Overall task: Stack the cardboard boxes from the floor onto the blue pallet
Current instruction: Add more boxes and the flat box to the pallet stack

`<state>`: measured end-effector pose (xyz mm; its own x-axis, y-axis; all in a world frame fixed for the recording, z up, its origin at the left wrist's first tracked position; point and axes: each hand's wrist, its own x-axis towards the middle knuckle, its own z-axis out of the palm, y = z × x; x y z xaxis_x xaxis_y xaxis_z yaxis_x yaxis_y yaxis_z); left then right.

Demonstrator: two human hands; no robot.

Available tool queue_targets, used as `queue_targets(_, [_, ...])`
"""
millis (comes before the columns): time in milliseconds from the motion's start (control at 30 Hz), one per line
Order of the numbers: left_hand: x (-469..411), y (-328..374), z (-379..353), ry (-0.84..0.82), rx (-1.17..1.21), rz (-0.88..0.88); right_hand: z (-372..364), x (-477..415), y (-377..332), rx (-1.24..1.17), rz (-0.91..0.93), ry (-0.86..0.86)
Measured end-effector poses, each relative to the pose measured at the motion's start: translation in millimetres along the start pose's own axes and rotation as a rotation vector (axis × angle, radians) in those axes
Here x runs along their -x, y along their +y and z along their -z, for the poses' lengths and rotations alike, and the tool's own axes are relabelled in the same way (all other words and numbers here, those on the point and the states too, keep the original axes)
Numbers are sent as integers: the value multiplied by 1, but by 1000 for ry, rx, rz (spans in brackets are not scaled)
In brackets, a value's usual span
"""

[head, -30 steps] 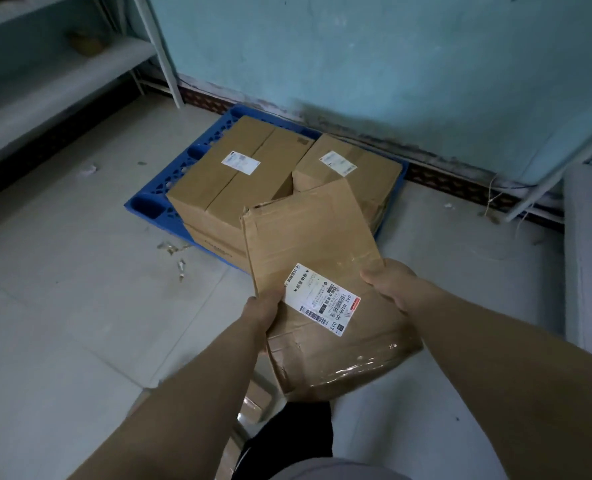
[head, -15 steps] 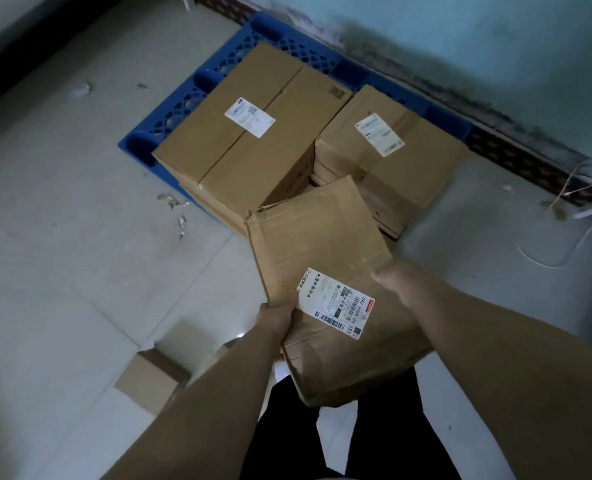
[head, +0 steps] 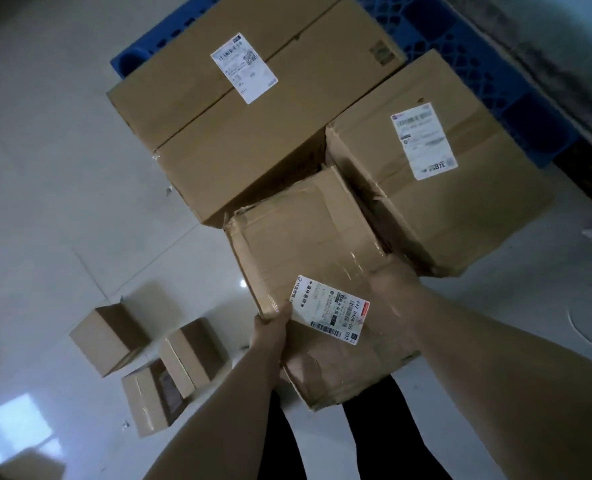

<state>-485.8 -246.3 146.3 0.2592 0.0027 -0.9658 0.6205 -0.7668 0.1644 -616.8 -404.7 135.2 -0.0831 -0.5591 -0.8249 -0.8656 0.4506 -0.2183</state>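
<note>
I hold a crumpled, taped cardboard box [head: 308,244] with a white label, tilted in front of me. My left hand [head: 270,323] grips its left edge and my right hand [head: 391,278] grips its right side. Its far end reaches the gap between two boxes on the blue pallet [head: 467,53]: a long box [head: 253,112] with a label on the left and a squarer labelled box [head: 443,188] on the right. Whether the held box touches them I cannot tell.
Three small cardboard boxes [head: 110,337] [head: 194,355] [head: 152,400] lie on the pale tiled floor at my lower left. A dark skirting and wall [head: 564,57] run behind the pallet. My dark trouser legs [head: 391,438] show below the held box.
I have stepped closer to the pallet and look more steeply down. The held box has moved forward to the pallet's boxes. Small floor boxes have come into view.
</note>
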Motion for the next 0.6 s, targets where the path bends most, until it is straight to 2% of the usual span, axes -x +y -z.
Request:
queue_targets(200, [-42, 22, -43, 32, 128, 61, -4, -56, -25, 45, 112, 9])
queue_targets(333, [-62, 19, -57, 79, 182, 25, -19, -50, -24, 99, 314, 71])
queue_targets(400, [-61, 22, -58, 105, 164, 7, -25, -42, -23, 116, 378, 48])
queue_targets(600, [-41, 42, -37, 144, -4, -20, -19, -21, -26, 76, 376, -40])
